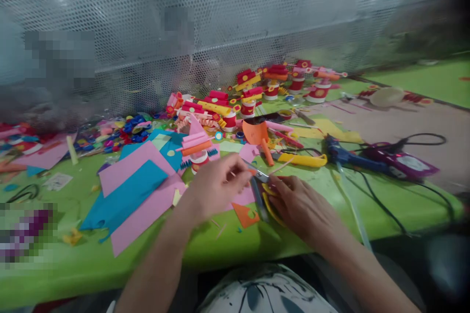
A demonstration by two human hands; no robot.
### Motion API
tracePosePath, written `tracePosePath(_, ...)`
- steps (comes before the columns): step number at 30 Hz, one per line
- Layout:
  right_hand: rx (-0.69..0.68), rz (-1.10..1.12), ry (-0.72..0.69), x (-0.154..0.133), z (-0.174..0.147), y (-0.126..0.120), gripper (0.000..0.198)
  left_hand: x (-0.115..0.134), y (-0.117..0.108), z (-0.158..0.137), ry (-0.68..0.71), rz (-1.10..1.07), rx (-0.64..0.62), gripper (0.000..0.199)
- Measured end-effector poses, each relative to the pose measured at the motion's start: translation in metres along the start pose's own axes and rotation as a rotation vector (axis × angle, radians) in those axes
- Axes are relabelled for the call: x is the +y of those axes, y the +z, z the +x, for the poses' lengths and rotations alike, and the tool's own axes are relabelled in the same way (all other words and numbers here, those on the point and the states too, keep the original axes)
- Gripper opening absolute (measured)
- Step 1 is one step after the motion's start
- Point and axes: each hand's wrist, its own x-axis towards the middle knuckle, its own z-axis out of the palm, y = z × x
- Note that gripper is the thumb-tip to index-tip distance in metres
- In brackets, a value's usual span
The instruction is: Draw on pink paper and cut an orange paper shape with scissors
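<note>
Pinching a thin stick between its fingertips, the left hand hovers just above the green table, its fingers drawn together around the stick's near end. The stick slants up and to the right, passing over the blades of a pair of scissors whose yellow handles sit in the right hand. That hand is curled closed on the handles, resting near the table's front edge, and the blades point up and left toward the left fingertips; whether they are cutting anything is too blurred to tell. Just below the two hands lies a small orange scrap with a notch cut out of it. To the left, sheets of pink paper and blue paper overlap on the tabletop. Behind the hands stands an orange cone, and beyond it a crowd of red and yellow paper figures lines the perforated metal screen. To the right, a yellow utility knife lies beside a blue glue gun, whose black cord trails across the table.
</note>
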Motion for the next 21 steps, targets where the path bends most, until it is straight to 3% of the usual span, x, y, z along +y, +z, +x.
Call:
tracePosePath(3, 0.051, 0.003, -0.017, 0.003, -0.001, 0.004, 0.038, 0.011, 0.013, -0.029, 0.028, 0.364, -0.063, 0.017)
tracePosePath(5, 0.082, 0.002, -0.065, 0.005, 0.0, 0.004, 0.035, 0.005, 0.025, -0.045, 0.046, 0.511, -0.085, 0.017)
tracePosePath(9, 0.215, 0.008, -0.159, 0.008, 0.0, -0.005, 0.035, -0.026, 0.044, -0.066, 0.073, 0.581, -0.014, 0.019)
tracePosePath(13, 0.395, 0.081, -0.207, 0.005, -0.004, -0.018, 0.039, -0.054, 0.057, -0.075, 0.219, 0.585, 0.082, 0.02)
tracePosePath(17, 0.41, 0.266, -0.296, 0.0, -0.009, -0.016, 0.034, -0.074, 0.066, -0.078, 0.177, 0.675, 0.127, 0.026)
tracePosePath(21, 0.478, 0.311, -0.359, -0.001, -0.012, -0.004, 0.028, -0.087, 0.073, -0.077, 0.196, 0.825, 0.227, 0.028)
